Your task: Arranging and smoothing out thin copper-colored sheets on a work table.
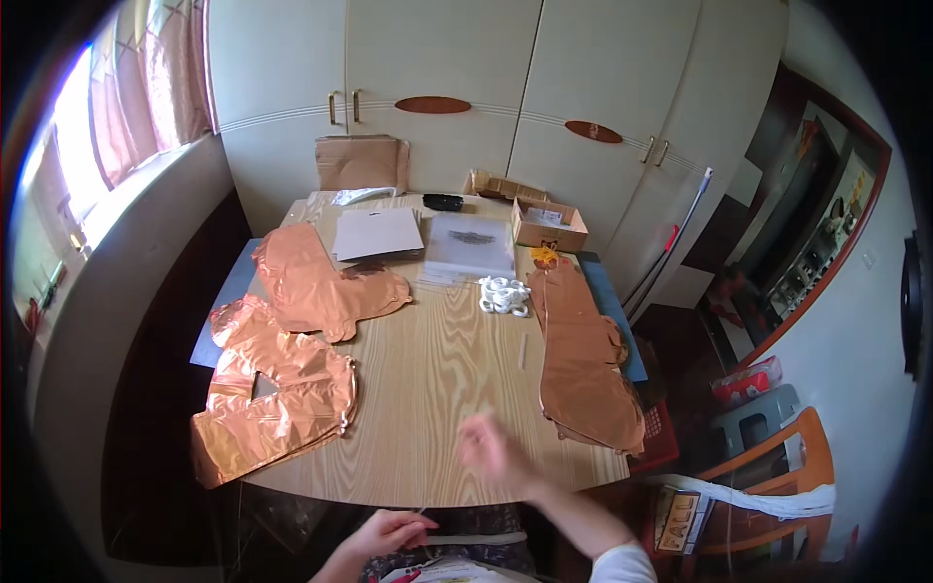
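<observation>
The person's right hand (496, 455), blurred, is above the near part of the wooden table (428, 398), fingers curled; whether it holds anything cannot be told. The left hand (392, 532) is just off the near edge, fingers drawn together, its grip unclear. A white stick (523, 352) lies farther in, near white ribbon (503, 295) and copper foil sheets (580, 360) on the right.
</observation>
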